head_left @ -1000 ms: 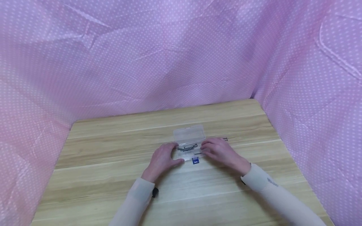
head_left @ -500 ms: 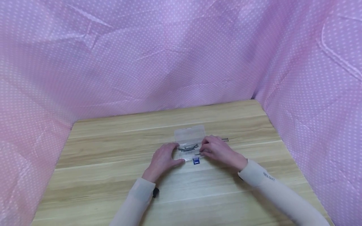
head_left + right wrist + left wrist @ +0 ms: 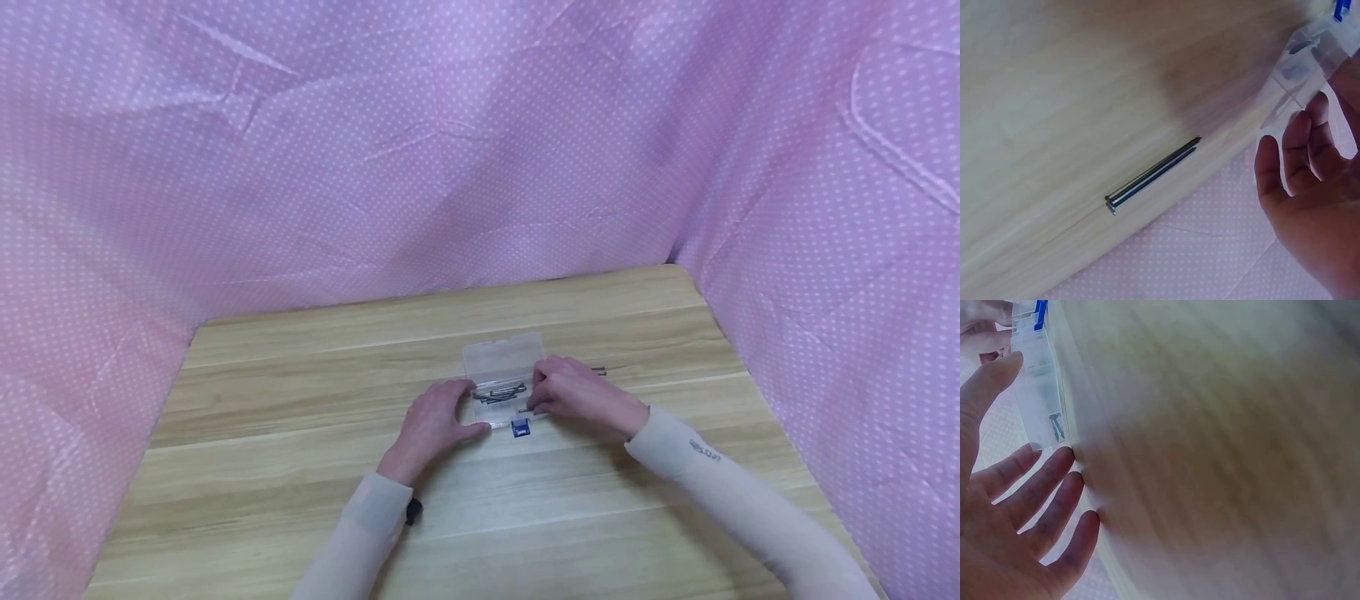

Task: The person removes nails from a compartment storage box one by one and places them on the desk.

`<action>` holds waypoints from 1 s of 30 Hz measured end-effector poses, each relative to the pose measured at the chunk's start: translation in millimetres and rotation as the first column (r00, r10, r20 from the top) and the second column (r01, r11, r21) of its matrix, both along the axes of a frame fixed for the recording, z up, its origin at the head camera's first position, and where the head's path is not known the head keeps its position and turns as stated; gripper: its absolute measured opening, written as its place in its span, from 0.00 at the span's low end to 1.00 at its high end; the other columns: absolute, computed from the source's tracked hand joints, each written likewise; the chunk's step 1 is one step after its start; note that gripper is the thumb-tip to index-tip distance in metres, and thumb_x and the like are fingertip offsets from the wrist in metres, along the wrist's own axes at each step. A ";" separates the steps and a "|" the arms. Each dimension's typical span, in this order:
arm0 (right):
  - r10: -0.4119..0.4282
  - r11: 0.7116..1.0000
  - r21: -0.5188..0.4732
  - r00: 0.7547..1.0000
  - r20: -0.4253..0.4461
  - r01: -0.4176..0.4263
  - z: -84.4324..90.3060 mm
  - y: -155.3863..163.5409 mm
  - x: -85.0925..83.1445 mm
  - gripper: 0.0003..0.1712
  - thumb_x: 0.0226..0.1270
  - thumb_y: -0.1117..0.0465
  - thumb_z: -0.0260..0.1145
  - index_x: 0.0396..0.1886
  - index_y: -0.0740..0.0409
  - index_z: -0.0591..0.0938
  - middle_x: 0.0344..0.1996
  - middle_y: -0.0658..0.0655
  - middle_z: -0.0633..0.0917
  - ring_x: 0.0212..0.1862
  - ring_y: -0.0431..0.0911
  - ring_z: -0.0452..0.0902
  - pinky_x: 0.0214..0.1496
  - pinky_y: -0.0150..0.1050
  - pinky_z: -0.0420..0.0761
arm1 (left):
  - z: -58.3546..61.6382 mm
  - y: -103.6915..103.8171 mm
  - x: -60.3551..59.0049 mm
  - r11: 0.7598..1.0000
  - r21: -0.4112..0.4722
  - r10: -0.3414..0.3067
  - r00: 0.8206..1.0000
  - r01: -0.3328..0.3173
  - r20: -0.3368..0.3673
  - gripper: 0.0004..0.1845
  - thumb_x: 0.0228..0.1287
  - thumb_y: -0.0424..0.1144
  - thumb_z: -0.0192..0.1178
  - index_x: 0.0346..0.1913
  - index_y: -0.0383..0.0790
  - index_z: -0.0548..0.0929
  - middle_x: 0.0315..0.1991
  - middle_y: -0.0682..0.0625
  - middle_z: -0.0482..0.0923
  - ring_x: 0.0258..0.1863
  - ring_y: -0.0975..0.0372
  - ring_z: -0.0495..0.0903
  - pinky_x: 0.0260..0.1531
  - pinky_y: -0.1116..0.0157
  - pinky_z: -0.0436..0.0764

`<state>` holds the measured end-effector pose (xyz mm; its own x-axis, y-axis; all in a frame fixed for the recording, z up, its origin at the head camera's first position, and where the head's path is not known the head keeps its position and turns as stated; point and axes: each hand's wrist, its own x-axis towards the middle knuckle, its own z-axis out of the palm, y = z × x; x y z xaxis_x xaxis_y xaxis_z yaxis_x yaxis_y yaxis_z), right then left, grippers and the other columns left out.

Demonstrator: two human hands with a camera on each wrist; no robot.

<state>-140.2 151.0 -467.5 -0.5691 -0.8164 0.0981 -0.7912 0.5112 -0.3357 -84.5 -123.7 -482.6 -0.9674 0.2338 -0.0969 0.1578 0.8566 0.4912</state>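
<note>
Your left hand [image 3: 433, 423] rests open against the clear box [image 3: 504, 379]; whether your right hand [image 3: 577, 392] grips a nail I cannot tell. A push can tip the box and spill its nails [image 3: 498, 392].

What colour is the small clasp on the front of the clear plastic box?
Blue; the clasp on the clear plastic box shows best in the head view.

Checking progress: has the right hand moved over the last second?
Yes. The right hand has shifted left, toward the clear plastic box, which has stayed put on the wooden table.
</note>
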 end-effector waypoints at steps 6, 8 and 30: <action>0.032 0.999 0.020 0.999 -0.042 -0.031 -6.5 -0.2 -3.4 0.10 0.59 0.60 0.79 0.42 0.45 0.94 0.36 0.46 0.79 0.40 0.43 0.72 0.43 0.39 0.76 | -0.7 0.2 0.2 1.000 -0.006 0.000 1.000 0.000 0.000 0.40 0.54 0.60 0.77 0.67 0.43 0.79 0.64 0.46 0.80 0.63 0.50 0.77 0.64 0.47 0.75; 0.039 0.999 0.023 0.997 -0.065 -0.038 -8.5 -0.2 -4.4 0.11 0.59 0.60 0.80 0.42 0.45 0.94 0.36 0.46 0.79 0.40 0.43 0.71 0.43 0.39 0.76 | -1.2 0.2 0.1 1.000 -0.010 -0.003 1.000 0.003 -0.003 0.40 0.54 0.60 0.77 0.67 0.44 0.79 0.64 0.46 0.80 0.64 0.50 0.76 0.63 0.47 0.75; 0.076 0.990 0.132 0.968 -0.241 -0.045 -13.3 -4.5 -1.4 0.03 0.68 0.59 0.73 0.35 0.44 0.91 0.40 0.47 0.80 0.46 0.45 0.72 0.48 0.41 0.73 | -1.9 1.1 -0.7 1.000 -0.018 -0.003 1.000 0.003 0.002 0.39 0.55 0.60 0.77 0.66 0.44 0.79 0.65 0.47 0.79 0.65 0.50 0.75 0.63 0.46 0.75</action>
